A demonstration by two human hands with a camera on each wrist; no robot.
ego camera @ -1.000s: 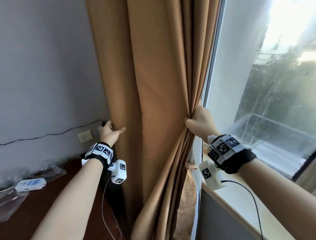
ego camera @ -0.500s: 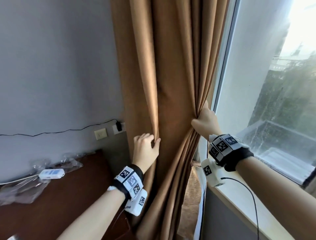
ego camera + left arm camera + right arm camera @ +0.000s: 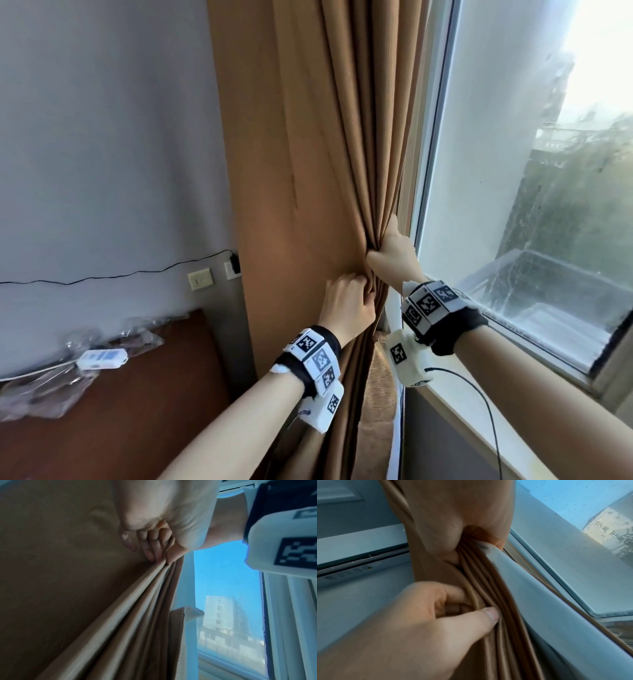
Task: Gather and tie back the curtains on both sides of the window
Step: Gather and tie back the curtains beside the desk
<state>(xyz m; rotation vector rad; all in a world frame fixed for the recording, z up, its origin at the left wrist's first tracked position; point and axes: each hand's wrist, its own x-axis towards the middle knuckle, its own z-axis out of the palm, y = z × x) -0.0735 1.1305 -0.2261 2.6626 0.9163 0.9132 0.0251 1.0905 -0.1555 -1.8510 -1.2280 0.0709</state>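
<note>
A tan curtain [image 3: 308, 171] hangs left of the window, its folds bunched toward the window frame. My right hand [image 3: 375, 253] grips the gathered folds at the curtain's window-side edge, fingers curled round them. Just below and to the left, my left hand [image 3: 363, 294] pinches more folds against that bunch. In the left wrist view its curled fingers [image 3: 154, 543] press into the pleats [image 3: 128, 608]. The right wrist view has my right hand [image 3: 453, 520] clenched at the top and my left hand [image 3: 481, 609] pinching pleats between thumb and fingers. The curtain's pale lining [image 3: 522, 588] shows at the edge.
The window pane [image 3: 548, 171] and its white sill [image 3: 462, 411] lie to the right. At the lower left, a dark wooden table [image 3: 137, 411] carries plastic bags and a white device [image 3: 101, 358]. A wall socket with a black cable [image 3: 233, 267] sits beside a switch [image 3: 200, 279].
My left hand has swept from the curtain's wall-side edge to the right, pushing cloth along, and now pinches folds just under my right hand. The right hand kept its grip.
</note>
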